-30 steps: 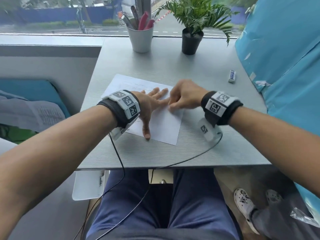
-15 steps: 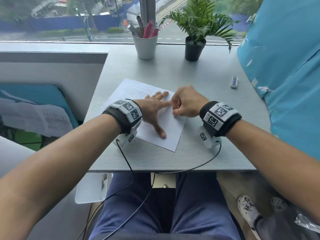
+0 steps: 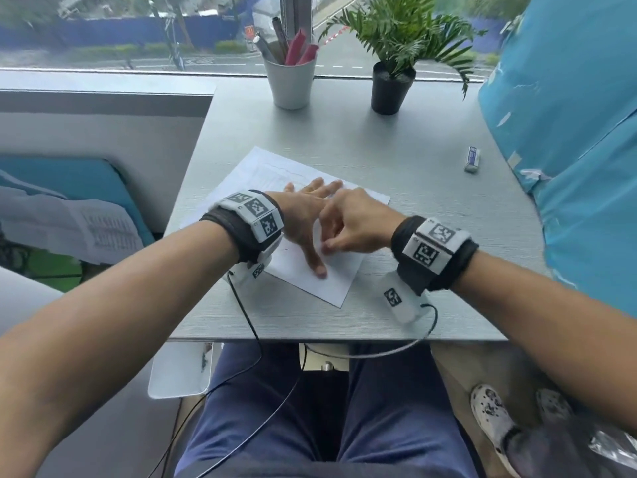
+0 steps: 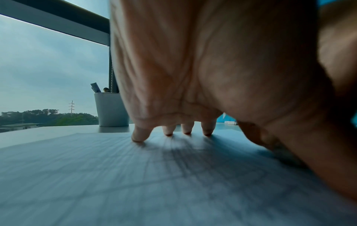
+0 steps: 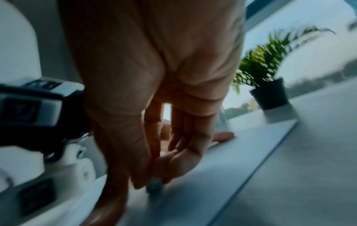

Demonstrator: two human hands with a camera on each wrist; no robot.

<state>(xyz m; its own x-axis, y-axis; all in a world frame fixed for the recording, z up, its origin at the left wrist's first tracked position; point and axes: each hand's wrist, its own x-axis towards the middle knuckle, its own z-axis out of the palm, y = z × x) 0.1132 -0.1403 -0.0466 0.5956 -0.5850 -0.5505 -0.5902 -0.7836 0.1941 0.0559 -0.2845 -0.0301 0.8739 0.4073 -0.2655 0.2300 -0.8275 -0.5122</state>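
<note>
A white sheet of paper (image 3: 262,170) lies skewed on the grey table (image 3: 431,208). My left hand (image 3: 306,208) lies flat on it, fingers spread and thumb pointing toward me; the left wrist view shows its fingertips (image 4: 139,134) pressing the paper (image 4: 96,168). My right hand (image 3: 327,248) is curled just right of the left hand, fingertips down on the sheet between the left thumb and index finger. In the right wrist view its thumb and fingers (image 5: 139,180) pinch a small grey object (image 5: 154,185) against the paper (image 5: 222,160); blur hides what the object is.
At the back of the table stand a white cup of pens (image 3: 291,81) and a potted plant (image 3: 393,84). A small eraser (image 3: 472,158) lies at the right. A person in a blue shirt (image 3: 568,132) stands close against the right edge. Wrist cables (image 3: 251,322) hang over the front edge.
My right hand has slid from beside the left index fingertip toward me, to the gap by the left thumb. The left hand has stayed flat on the paper.
</note>
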